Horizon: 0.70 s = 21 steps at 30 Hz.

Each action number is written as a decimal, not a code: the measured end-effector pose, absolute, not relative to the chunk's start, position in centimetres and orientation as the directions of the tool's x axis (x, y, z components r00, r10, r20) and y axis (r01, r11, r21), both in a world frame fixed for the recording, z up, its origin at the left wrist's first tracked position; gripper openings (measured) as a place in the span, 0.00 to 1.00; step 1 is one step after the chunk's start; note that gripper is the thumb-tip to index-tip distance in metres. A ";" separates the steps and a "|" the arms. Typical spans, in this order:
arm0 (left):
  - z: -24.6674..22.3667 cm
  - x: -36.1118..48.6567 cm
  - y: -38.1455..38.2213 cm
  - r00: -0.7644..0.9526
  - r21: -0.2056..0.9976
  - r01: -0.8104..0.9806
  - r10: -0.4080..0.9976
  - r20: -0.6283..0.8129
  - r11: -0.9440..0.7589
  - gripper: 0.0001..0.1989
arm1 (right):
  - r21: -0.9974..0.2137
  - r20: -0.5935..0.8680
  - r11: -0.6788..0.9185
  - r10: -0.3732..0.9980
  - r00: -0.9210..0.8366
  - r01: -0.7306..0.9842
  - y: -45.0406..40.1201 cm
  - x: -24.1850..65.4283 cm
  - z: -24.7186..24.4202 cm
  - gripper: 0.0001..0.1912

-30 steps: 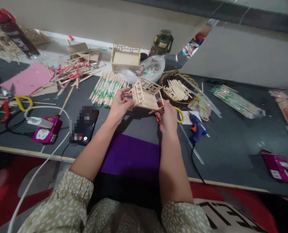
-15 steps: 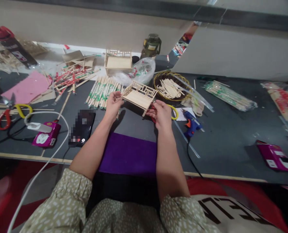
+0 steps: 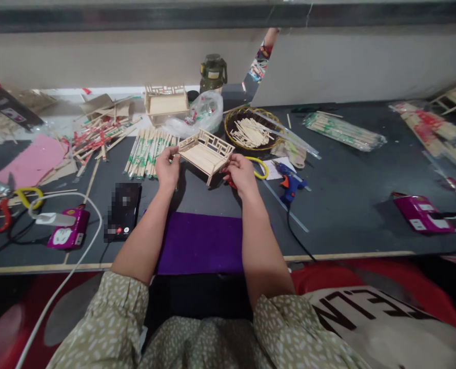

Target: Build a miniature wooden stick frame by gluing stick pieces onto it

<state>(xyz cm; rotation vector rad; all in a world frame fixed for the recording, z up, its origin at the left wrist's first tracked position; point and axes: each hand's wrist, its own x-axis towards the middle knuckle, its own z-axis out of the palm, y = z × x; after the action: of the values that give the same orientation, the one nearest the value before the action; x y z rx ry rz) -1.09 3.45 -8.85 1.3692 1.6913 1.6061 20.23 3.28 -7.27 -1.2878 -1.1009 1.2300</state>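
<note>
Between my two hands is a miniature wooden bench (image 3: 201, 155), built from thin sticks with a lattice back and side rails. It is tilted, its right front leg lower than the left side. My left hand (image 3: 168, 166) is closed on its left end. On the right end, the fingers of my right hand (image 3: 240, 173) pinch the frame. Scissors with a yellow handle loop (image 3: 259, 168) lie beside and partly behind my right hand. Below the bench a purple cloth (image 3: 202, 243) lies at the table's front edge. A similar bench (image 3: 166, 105) stands at the back.
Wrapped chopsticks (image 3: 147, 154) lie left of the bench. A basket (image 3: 228, 125) of short sticks and a blue glue gun (image 3: 291, 184) are to the right. A phone (image 3: 130, 210), a purple power box (image 3: 68, 228) with a white cable, and orange-handled scissors (image 3: 0, 215) sit left.
The camera view has shifted to the right, so the table's things appear further left. Both hands still hold the bench, which is now turned a little with its seat more towards me.
</note>
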 end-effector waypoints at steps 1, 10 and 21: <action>-9.0 -0.9 3.8 -0.397 0.935 0.308 0.870 0.294 -0.176 0.11 | -0.995 -0.103 -0.101 0.992 0.079 -0.020 3.2 20.3 -7.0 0.13; -10.1 -0.4 4.2 -0.263 0.974 0.060 0.937 0.228 -0.220 0.25 | -0.979 -0.202 -0.202 0.978 0.047 -0.010 2.9 21.0 -6.6 0.09; -6.8 -1.8 0.3 -0.026 0.947 0.292 0.989 0.144 -0.130 0.10 | -1.000 -0.015 -0.013 0.986 0.168 -0.009 3.5 20.9 -7.3 0.03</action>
<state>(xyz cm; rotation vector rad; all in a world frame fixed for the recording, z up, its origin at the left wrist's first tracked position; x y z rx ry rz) -1.85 0.26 -6.77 1.5097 1.3921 1.1944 20.87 3.46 -7.25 -1.2889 -1.0717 1.0977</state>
